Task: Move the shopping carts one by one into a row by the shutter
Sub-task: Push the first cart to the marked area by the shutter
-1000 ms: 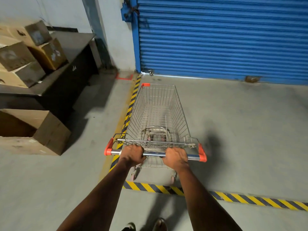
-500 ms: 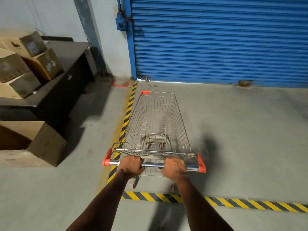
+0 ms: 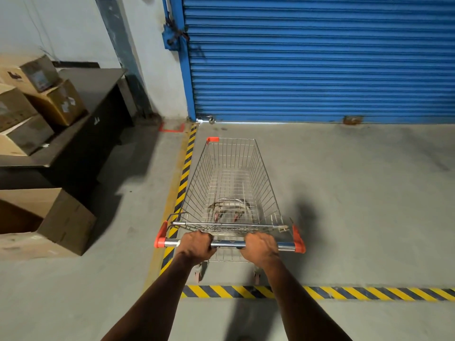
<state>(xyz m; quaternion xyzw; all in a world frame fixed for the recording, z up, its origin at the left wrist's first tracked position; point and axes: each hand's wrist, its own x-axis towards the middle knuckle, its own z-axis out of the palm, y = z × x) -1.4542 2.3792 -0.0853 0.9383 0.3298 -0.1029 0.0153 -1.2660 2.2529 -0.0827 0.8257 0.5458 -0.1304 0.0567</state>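
An empty wire shopping cart (image 3: 231, 183) with orange corner caps stands on the grey floor, its front pointing at the closed blue shutter (image 3: 320, 57). My left hand (image 3: 197, 246) and my right hand (image 3: 259, 247) both grip its chrome handle bar (image 3: 227, 244), side by side near the middle. The cart's left side runs along a yellow-and-black floor stripe (image 3: 186, 166). Its front edge sits a short way from the shutter's foot. No other cart is in view.
A dark table (image 3: 81, 134) at the left carries stacked cardboard boxes (image 3: 37, 99). An open cardboard box (image 3: 46, 222) lies on the floor beside it. A second hazard stripe (image 3: 344, 292) crosses the floor behind the cart. Bare concrete stretches to the right.
The view has tilted upward, so the cart, the shutter and the boxes sit lower in the frame. Both hands keep the same grip on the handle.
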